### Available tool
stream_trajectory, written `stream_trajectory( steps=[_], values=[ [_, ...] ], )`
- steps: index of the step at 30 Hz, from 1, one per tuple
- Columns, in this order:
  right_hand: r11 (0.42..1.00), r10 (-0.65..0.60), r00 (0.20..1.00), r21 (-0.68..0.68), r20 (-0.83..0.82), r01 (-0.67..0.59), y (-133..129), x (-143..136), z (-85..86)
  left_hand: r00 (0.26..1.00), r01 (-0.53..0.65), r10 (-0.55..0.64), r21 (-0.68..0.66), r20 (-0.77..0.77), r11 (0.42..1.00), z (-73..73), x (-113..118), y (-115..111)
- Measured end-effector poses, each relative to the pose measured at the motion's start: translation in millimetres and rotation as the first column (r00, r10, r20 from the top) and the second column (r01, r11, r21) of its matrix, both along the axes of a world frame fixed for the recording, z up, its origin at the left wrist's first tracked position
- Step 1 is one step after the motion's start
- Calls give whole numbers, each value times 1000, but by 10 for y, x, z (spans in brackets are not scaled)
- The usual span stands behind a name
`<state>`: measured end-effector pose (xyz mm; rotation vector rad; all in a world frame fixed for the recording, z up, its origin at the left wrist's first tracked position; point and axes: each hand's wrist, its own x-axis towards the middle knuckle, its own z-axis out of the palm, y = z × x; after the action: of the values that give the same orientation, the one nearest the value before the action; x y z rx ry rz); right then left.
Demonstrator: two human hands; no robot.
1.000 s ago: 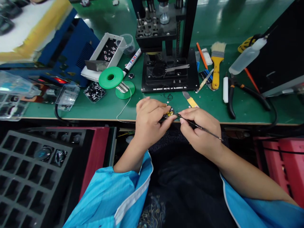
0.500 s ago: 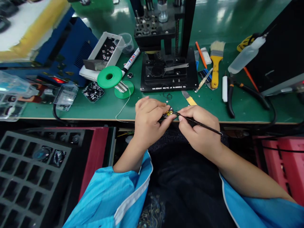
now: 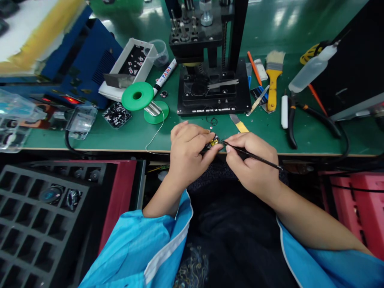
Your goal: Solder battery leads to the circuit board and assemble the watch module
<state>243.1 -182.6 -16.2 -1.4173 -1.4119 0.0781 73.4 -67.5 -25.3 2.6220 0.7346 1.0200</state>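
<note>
Fingers (image 3: 207,150) of my left hand (image 3: 187,154) pinched shut round a small component (image 3: 213,143), held just over the near edge of the green bench (image 3: 120,134). Right hand (image 3: 253,166) closed pen-fashion on a thin dark tool (image 3: 255,157), tip touching the component.

Step in hand, as I judge it: fine work on the part with the tool tip. Next move likely calls for a steady left grip and only slight tip pressure.

Component: tiny, dark body, yellow-gold bits on top; detail too small to read.

Beyond: green spool (image 3: 137,96) with loose wire to the left, black press fixture (image 3: 213,92) straight ahead, yellow-handled brush (image 3: 273,86) and black pliers (image 3: 292,124) to the right.
</note>
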Motion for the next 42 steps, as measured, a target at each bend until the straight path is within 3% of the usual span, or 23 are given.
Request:
stream_trajectory(
  steps=[9, 14, 18, 28, 31, 37, 42],
  values=[
    [998, 23, 1000, -57, -1, -23, 21, -29, 35, 999, -35, 34, -44, -41, 998, 4, 1, -5],
    [999, 32, 990, -25, 136, -28, -1, -58, -45, 999, -29, 27, -51, -39, 998, 23, 7, -6],
    [999, -32, 953, 18, 302, 28, -47, -85, -158, 1000, -8, 7, -8, -17, 1000, 33, 10, -5],
    [994, -105, 923, 76, 369, 82, -27, -103, -260, 1000, -24, 23, -11, -21, 1000, 24, 12, -8],
    [993, -105, 942, 93, 319, 79, -22, -80, -246, 999, -30, 29, -26, -31, 999, 10, 8, -2],
    [998, 19, 995, 64, 93, -25, -33, -9, -110, 1000, -20, 19, -41, -20, 999, 3, 6, 3],
    [999, 20, 998, 39, 58, -23, -26, -4, -72, 1000, -9, 9, -24, -6, 1000, 15, 6, 3]
  ],
)
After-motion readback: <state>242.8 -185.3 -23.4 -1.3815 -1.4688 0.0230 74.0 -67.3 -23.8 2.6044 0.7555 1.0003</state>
